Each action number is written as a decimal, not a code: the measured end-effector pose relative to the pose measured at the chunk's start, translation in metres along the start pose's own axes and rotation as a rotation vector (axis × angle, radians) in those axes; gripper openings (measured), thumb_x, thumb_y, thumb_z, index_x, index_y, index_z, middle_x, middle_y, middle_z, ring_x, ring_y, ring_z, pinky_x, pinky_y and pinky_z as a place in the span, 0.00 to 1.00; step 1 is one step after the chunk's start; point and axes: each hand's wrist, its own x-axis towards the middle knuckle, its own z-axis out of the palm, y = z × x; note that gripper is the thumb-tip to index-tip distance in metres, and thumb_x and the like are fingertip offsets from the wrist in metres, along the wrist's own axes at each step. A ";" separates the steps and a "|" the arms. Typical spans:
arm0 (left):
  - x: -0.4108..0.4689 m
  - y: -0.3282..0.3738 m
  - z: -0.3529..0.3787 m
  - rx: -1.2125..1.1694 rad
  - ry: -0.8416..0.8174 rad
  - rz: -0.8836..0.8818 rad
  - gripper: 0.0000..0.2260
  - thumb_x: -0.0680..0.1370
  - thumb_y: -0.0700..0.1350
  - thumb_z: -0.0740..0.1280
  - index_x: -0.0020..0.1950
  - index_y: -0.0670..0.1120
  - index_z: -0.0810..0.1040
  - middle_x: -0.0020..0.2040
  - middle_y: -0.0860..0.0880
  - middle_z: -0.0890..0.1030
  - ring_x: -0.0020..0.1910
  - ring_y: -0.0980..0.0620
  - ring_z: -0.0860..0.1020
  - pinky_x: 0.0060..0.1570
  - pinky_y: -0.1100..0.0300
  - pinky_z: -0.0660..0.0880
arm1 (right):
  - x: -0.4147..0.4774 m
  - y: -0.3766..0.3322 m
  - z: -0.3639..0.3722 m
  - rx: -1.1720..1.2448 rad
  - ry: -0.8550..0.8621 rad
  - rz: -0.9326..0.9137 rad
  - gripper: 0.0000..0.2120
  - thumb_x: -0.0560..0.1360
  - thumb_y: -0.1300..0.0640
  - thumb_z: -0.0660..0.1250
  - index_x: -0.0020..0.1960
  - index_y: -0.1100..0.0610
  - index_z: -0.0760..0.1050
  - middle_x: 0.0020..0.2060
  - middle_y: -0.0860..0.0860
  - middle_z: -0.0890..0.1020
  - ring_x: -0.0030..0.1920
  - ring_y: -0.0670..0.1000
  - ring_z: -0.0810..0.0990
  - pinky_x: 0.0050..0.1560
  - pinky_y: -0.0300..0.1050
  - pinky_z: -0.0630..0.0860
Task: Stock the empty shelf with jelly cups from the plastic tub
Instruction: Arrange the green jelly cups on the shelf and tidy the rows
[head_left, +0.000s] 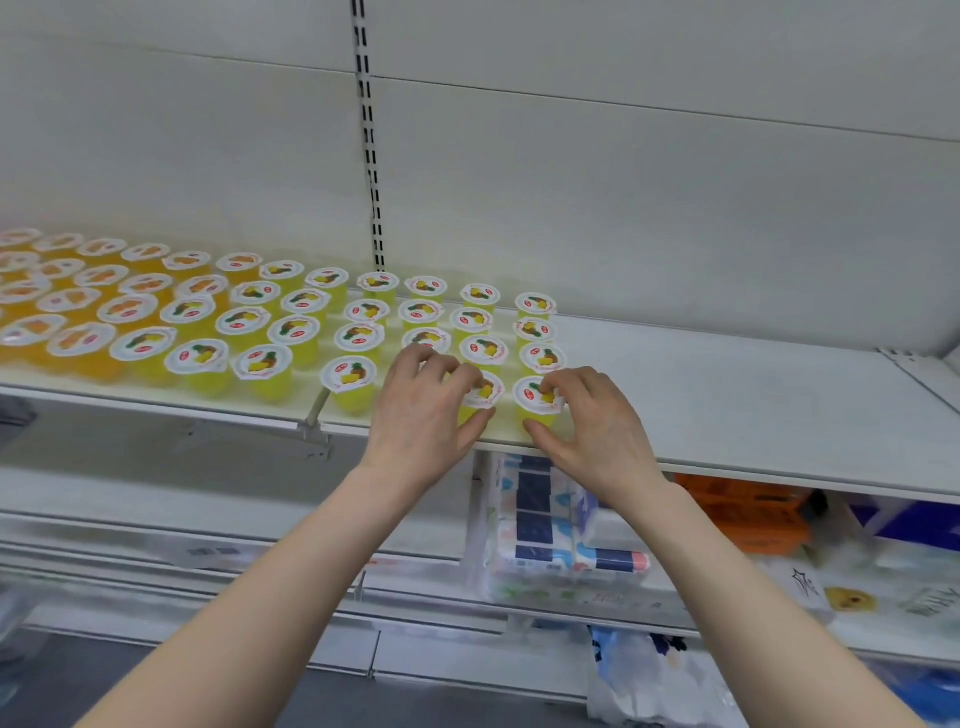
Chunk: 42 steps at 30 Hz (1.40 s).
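Head view. Two hands were counted, each gripping one cup. The left hand (426, 410) was curled over the neighbour cup (485, 391), fingertips on the lid rim, thumb pressed to the side wall below. The right hand (592, 426) was curled round the corner cup (535, 397), fingertips on the lid, thumb at the lower front wall. Both cups were stood upright, just beside each other, at the front edge of the flat white shelf (727, 405).

The jelly cups (359, 336) were set out in columns. Four were counted front to back in the rightmost column. The full total could not be counted, as the left end was blurred. The cups were small, clear, tapered plastic, sealed with round white lids printed with a pineapple and a red oval mark. Yellow jelly was seen at right, and orange cups (127, 307) at far left.

One slotted upright (370, 150) was seen on the back panel. Soft wrapped packs (540, 525) were stacked on the shelf below.
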 end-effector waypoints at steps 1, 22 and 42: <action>-0.001 0.000 0.000 -0.006 -0.012 0.000 0.13 0.73 0.57 0.66 0.50 0.50 0.80 0.46 0.50 0.81 0.53 0.41 0.75 0.55 0.49 0.71 | 0.000 -0.001 0.000 0.004 -0.009 0.008 0.18 0.72 0.47 0.71 0.57 0.54 0.74 0.51 0.51 0.78 0.51 0.53 0.76 0.49 0.47 0.75; 0.108 -0.021 0.006 -0.039 -0.338 -0.128 0.17 0.80 0.55 0.63 0.67 0.52 0.74 0.61 0.46 0.77 0.63 0.43 0.70 0.59 0.52 0.69 | 0.108 0.005 -0.005 0.065 -0.182 0.394 0.17 0.75 0.43 0.66 0.57 0.53 0.73 0.52 0.51 0.77 0.52 0.54 0.77 0.46 0.45 0.69; 0.149 -0.029 0.033 -0.061 -0.439 -0.118 0.13 0.75 0.49 0.67 0.58 0.48 0.80 0.52 0.47 0.79 0.54 0.46 0.77 0.48 0.57 0.71 | 0.145 0.028 0.010 0.076 -0.167 0.489 0.19 0.72 0.40 0.69 0.54 0.53 0.74 0.47 0.49 0.79 0.48 0.52 0.77 0.43 0.45 0.70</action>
